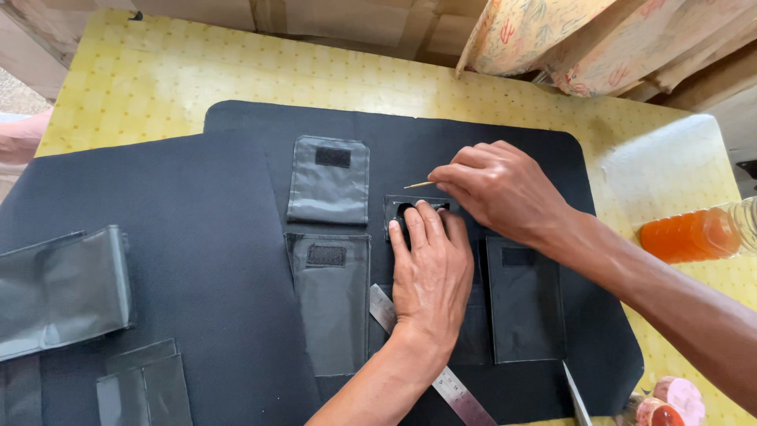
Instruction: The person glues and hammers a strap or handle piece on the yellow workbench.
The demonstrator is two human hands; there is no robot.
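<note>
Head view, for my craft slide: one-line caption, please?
Left hand pins a small black frame piece on dark fabric; right hand holds a thin stick.

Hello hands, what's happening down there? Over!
Left hand pressing small black cut-out panel. Right hand pinching thin yellowish stick. Steel ruler under left wrist.

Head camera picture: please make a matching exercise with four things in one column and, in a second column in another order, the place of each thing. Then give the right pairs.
Things:
1. steel ruler
2. orange bottle
3. thin stick
4. small black frame

Places:
A. pinched in the right hand, above the black mat
B. lying on its side on the yellow tablecloth, at the right edge
C. pressed down under the fingers of the left hand
D. passing under the left wrist, slanting toward the bottom edge

Pairs: 1-D, 2-B, 3-A, 4-C
</note>
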